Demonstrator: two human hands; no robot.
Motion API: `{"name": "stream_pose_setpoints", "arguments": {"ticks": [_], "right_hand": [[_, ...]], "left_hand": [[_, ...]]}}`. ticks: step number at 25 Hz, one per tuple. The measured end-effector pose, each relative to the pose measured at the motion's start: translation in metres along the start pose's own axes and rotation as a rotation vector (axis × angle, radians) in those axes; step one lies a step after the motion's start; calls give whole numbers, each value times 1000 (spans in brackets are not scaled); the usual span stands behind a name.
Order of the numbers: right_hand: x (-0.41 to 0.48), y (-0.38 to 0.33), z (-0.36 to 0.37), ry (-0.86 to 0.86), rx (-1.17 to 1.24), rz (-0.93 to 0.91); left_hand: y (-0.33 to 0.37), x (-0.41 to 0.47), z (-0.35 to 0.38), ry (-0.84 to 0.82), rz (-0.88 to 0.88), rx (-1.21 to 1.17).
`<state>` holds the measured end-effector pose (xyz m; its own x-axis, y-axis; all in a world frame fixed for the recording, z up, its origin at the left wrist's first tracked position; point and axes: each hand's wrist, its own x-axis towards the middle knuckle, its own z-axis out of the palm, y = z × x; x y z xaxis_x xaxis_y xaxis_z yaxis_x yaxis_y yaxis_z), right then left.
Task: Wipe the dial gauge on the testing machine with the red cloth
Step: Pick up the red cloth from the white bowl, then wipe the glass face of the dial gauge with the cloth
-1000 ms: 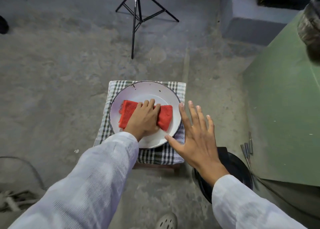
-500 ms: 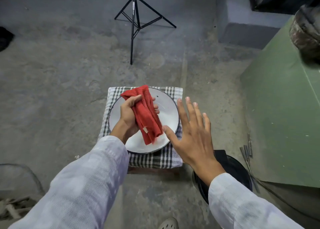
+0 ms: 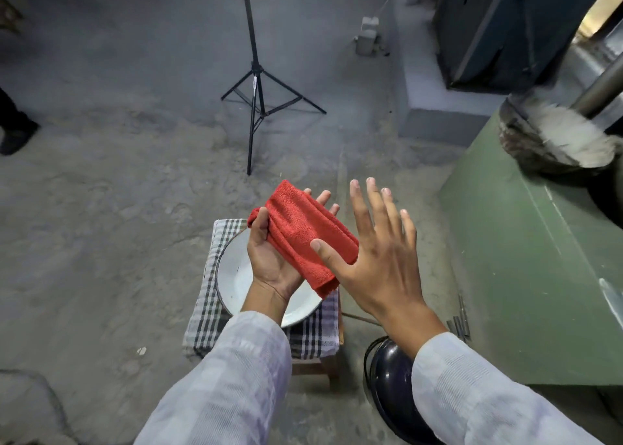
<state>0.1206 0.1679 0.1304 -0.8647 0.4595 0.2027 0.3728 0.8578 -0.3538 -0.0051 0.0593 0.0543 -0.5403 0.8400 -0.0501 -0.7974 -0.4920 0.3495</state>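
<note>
A black tripod (image 3: pixel 253 84) stands on the concrete floor (image 3: pixel 101 208) at upper centre. Below it, a checked cloth (image 3: pixel 209 296) covers a low stool, and a white plate (image 3: pixel 232 276) rests on the cloth. The left hand (image 3: pixel 273 259) is raised above the plate, palm up, thumb and fingers closed around the folded red cloth (image 3: pixel 303 235); the cloth lies across the palm, clear of the plate. The right hand (image 3: pixel 377 259) sits just beside the cloth, palm down, fingers spread and straight, thumb over the cloth's lower edge; contact cannot be confirmed. A dark round object (image 3: pixel 387 394) lies on the floor under the right wrist. The green machine body (image 3: pixel 539 276) fills the right side; no dial gauge can be made out
</note>
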Motion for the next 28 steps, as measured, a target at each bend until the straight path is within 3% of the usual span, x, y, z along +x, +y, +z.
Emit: {"name": "stream_pose_setpoints", "arguments": {"ticks": [15,20,28], "right_hand": [[-28,25,-274,441,-205,66],[-78,53,-376,559,-290,130],[-227,117,-532,739,-519,344]], "left_hand": [[-34,32,288,-379,-115,62],[-88,27,395,-534,-196,58],[-233,-19,543,-635,-412,-7]]}}
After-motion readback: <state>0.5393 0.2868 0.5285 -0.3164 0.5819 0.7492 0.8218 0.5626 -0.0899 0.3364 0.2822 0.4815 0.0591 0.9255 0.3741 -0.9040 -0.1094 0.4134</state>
